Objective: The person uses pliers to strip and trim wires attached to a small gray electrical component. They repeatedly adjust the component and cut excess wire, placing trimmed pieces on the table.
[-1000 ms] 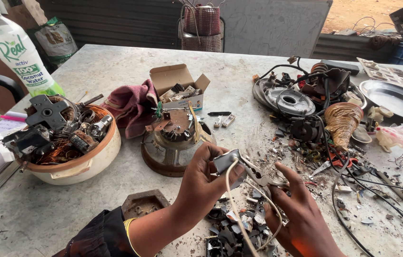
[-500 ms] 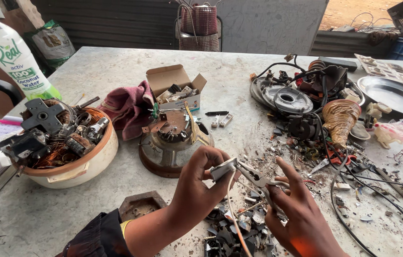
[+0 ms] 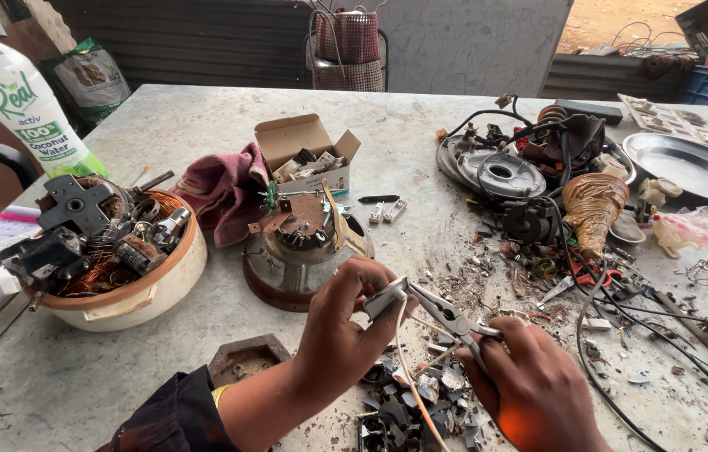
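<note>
Pliers (image 3: 446, 316) — slim, silvery, needle-nosed — sit clenched in the right hand (image 3: 538, 389), tips at a small grey part (image 3: 385, 298) pinched by the left hand (image 3: 341, 331).

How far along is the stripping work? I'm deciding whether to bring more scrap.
Done: broken bits heaped on the grey table, salvaged parts filling the cream bowl. In hand: left hand pinches a small grey part while right hand works steel pliers on it. Left: the round rusty motor housing and tangled black wires.

Grey stone table (image 3: 203, 125), parts bowl (image 3: 132, 297), cardboard box (image 3: 304, 142), maroon rag (image 3: 224, 188)
</note>
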`<state>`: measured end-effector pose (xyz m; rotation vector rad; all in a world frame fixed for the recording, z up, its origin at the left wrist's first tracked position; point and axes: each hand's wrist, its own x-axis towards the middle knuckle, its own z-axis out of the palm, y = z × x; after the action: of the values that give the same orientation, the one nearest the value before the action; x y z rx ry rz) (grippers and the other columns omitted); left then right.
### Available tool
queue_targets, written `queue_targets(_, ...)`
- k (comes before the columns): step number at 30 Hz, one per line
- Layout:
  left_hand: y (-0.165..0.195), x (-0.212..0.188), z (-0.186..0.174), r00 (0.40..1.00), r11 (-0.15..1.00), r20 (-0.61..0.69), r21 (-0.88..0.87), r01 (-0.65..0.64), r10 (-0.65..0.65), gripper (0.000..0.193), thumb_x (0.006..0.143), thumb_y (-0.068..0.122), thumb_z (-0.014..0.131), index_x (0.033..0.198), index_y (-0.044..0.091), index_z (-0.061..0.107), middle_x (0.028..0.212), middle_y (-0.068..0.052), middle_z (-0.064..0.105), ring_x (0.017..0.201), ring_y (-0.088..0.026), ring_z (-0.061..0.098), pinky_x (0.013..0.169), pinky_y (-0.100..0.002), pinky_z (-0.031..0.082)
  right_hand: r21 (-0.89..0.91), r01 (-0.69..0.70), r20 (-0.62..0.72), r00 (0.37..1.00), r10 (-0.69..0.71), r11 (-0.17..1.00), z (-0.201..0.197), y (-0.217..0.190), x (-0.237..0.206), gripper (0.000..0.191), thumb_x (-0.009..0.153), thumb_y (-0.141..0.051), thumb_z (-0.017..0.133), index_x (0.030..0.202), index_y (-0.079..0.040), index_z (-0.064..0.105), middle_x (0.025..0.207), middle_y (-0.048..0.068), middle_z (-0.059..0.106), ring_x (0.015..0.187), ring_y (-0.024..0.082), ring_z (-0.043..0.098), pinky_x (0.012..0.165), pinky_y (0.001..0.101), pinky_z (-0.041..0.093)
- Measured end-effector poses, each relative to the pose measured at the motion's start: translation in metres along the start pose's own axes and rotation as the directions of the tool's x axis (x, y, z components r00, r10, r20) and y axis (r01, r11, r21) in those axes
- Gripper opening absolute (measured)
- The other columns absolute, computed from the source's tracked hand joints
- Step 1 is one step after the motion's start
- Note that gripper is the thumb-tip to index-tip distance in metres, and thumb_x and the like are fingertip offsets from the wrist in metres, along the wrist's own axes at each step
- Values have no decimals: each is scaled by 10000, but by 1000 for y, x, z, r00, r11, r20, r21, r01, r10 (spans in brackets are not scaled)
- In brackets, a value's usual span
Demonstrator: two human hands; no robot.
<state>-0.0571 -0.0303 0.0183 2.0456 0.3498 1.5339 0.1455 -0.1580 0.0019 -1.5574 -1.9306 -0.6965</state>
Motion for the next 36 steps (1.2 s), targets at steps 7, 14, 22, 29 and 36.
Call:
queue_targets(7,-9,0,-3,998,999,37,27,43,-44,254,928,72,769,1041,81,542,920,-33,679,798,-115,685,649,-263,541,117,-146,132,983,130,982,2,4,-10,279,848,-288,748,748,-46,649,779,102,637,639,254,647,564,408,529)
queue_targets(14,3,-5,6,963,952,237,-243,187,-129,287,932,26,790,1081,51,546,912,-74,724,819,-159,748,661,-266,607,456,-860,707,506,495,228,33,63,-23,381,995,-359,562,886,-34,727,684,5,589,608,158,519,541,305,412)
queue_targets(22,-40,5,2,864,666,226,-560,493,-450,244,957,98,719,1118,39,546,985,-73,695,902,-118,684,791,-253,577,682,-632,606,770,199,367,41,87,-45,355,971,-338,609,1142,-67,761,1131,36,582,1116,191,540,928,365,451)
queue_targets(29,-40,-10,7,737,476,405,-576,665,-540,358,979,159,673,1266,29,503,1034,-62,655,913,-78,630,792,-229,541,663,-649,627,754,197,373,41,59,-39,370,935,-120,653,1276,-64,786,1281,98,565,1131,226,491,888,393,427)
queue_targets(36,-32,-1,1,639,426,475,-485,764,-605,411,918,155,666,1270,50,482,1010,-77,675,895,-123,690,771,-251,599,620,-473,512,849,134,626,25,37,-14,177,827,-165,788,968,-59,799,1100,66,564,1008,193,584,785,313,526)
